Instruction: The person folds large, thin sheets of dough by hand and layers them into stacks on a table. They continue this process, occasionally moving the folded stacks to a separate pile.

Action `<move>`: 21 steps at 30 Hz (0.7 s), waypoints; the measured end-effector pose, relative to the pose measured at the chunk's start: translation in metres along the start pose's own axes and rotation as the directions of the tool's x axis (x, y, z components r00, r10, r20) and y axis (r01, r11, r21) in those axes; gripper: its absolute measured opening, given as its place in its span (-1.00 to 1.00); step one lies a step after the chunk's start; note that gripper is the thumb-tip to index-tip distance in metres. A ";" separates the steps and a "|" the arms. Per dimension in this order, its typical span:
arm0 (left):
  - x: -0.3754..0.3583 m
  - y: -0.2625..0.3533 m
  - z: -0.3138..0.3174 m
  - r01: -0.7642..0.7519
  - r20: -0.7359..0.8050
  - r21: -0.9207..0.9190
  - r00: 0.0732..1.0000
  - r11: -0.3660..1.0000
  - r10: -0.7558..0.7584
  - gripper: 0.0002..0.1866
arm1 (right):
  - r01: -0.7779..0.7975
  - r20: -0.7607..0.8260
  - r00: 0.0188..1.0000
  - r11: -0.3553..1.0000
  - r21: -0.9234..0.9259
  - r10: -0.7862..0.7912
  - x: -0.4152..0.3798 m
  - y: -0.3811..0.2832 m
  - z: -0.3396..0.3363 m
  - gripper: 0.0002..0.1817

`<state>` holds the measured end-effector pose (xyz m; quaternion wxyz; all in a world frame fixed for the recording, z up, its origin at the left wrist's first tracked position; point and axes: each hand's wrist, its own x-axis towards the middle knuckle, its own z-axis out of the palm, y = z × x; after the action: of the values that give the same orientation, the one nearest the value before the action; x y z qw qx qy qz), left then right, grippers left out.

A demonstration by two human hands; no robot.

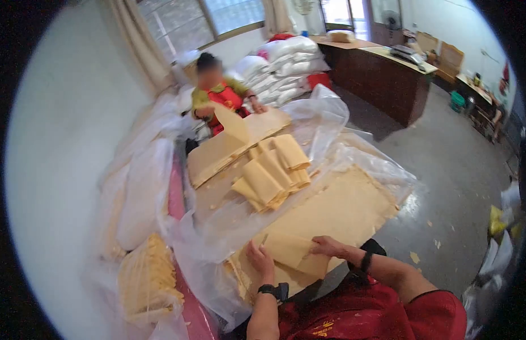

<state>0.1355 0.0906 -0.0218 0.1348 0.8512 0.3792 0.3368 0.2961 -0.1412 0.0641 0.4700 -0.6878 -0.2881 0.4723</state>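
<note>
A folded pale-yellow thin sheet (294,252), which looks like bean curd skin, lies on a wide stack of such sheets (342,204) in front of me. My right hand (329,247) pinches its right end between thumb and fingers. At the left end, my left hand (260,259) is closed at the sheet's edge, with a thin dark sliver showing by its fingertips; what that is I cannot make out. Beyond them, several folded sheet bundles (271,173) lie in an overlapping pile.
Across the table a person (220,96) in a red apron lifts a sheet from another stack (217,156). Clear plastic film (209,249) drapes around the stacks. A bag of folded sheets (149,277) sits at left. White sacks (291,65) and a brown counter (376,76) stand behind.
</note>
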 end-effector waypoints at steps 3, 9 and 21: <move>0.005 0.014 -0.008 0.082 -0.005 -0.119 0.997 0.990 -0.083 -0.54 | 0.179 -0.145 0.970 0.976 -0.126 -0.197 0.006 -0.018 -0.011 -0.70; 0.004 -0.002 0.000 -0.033 -0.001 -0.022 0.999 0.999 0.033 -0.57 | 0.228 -0.486 0.785 0.909 -0.349 -0.383 0.088 -0.124 -0.087 -0.50; -0.112 -0.039 -0.117 0.473 0.292 -0.313 0.873 0.824 -0.390 -0.49 | 0.378 0.106 0.757 0.300 -0.876 -0.645 -0.025 0.033 0.095 -0.31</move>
<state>-0.0199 0.0317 -0.0072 0.4079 0.7321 0.4745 0.2692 0.1972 -0.1397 0.0328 0.2225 -0.7510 -0.6216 -0.0112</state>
